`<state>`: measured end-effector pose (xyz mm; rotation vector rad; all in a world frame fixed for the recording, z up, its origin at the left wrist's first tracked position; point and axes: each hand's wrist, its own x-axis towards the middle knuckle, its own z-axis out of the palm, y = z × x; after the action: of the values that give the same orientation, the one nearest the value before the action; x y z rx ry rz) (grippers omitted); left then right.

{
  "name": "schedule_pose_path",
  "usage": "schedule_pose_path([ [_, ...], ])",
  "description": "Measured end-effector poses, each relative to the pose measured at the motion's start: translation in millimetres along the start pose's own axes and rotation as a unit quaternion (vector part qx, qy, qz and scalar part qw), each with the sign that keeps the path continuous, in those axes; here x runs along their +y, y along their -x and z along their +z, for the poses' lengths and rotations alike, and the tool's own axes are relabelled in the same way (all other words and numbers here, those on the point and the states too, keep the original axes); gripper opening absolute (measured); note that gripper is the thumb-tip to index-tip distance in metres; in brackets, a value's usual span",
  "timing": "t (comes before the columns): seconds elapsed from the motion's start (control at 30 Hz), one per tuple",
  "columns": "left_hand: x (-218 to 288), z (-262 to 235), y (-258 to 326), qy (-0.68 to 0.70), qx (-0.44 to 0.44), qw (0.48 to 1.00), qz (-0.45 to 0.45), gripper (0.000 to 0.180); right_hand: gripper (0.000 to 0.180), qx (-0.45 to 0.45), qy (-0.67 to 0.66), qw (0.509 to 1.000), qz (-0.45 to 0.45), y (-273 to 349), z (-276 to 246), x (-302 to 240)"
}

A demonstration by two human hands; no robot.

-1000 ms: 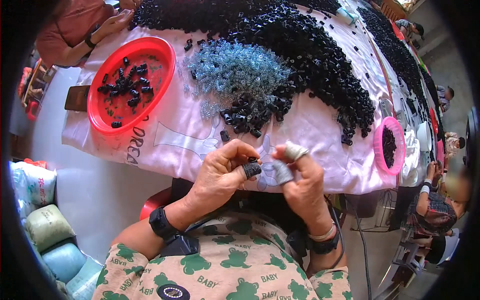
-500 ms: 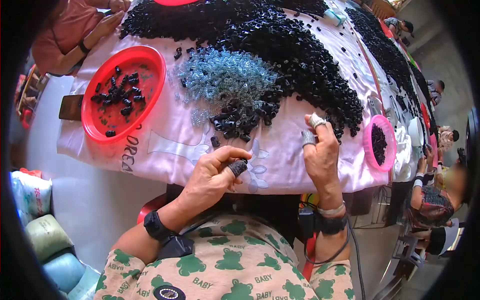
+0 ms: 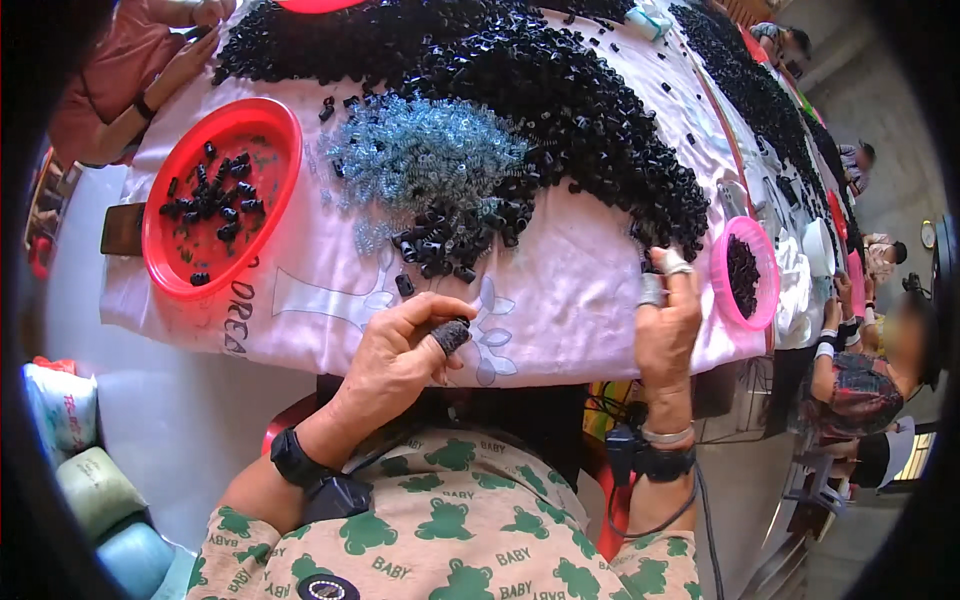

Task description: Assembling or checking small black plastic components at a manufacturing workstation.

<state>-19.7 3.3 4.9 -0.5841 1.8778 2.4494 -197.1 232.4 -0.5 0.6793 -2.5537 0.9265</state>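
Note:
My left hand (image 3: 385, 350) is closed in a pinch above the table's near edge, a dark wrap round its thumb. At its fingertips is a small black plastic part, mostly hidden. My right hand (image 3: 668, 335) reaches to the near right edge of a large heap of black plastic parts (image 3: 590, 120). Its fingers, in white and grey wraps, are bent together there; what they pinch is too small to make out. Between the hands and the heap lies a pile of pale blue, shiny small springs (image 3: 420, 150), with several loose black parts (image 3: 435, 245) at its near side.
A red basin (image 3: 285, 210) with some black parts stands at left, on a dark block (image 3: 122, 230). At right is a pink basket (image 3: 768, 285) with thin dark pieces. A pink cloth (image 3: 570, 330) covers the table. Other people sit at far left and along the right.
My right hand has moved right and down from open cloth to the heap's edge, its fingers drawing together. My left hand keeps its pinch. The whole view has shifted slightly.

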Motion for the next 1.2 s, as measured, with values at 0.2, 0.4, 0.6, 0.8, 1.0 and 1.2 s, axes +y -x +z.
schedule_pose_path([
  [0.2,-2,-1,1,-0.021,0.000,1.000,0.002,0.026,0.038,-0.015,0.030,0.996,0.085,-19,-6,31],
  [0.4,-5,-3,-1,-0.011,0.001,1.000,0.002,0.023,0.088,-0.059,0.141,0.986,0.073,-36,9,39],
  [0.6,-4,-5,-3,-0.006,-0.016,1.000,-0.006,0.023,0.107,-0.112,0.234,0.962,0.082,-62,20,20],
  [0.8,-3,-3,-3,-0.017,-0.019,1.000,-0.012,0.023,0.095,-0.119,0.204,0.972,0.000,-66,31,8],
  [1.0,-3,-2,-2,-0.044,-0.015,0.999,0.009,0.020,0.064,-0.165,0.145,0.960,-0.173,-61,38,-4],
  [1.2,-3,1,-1,-0.048,-0.005,0.999,0.004,0.021,0.042,-0.175,0.024,0.947,-0.267,-43,32,-19],
])
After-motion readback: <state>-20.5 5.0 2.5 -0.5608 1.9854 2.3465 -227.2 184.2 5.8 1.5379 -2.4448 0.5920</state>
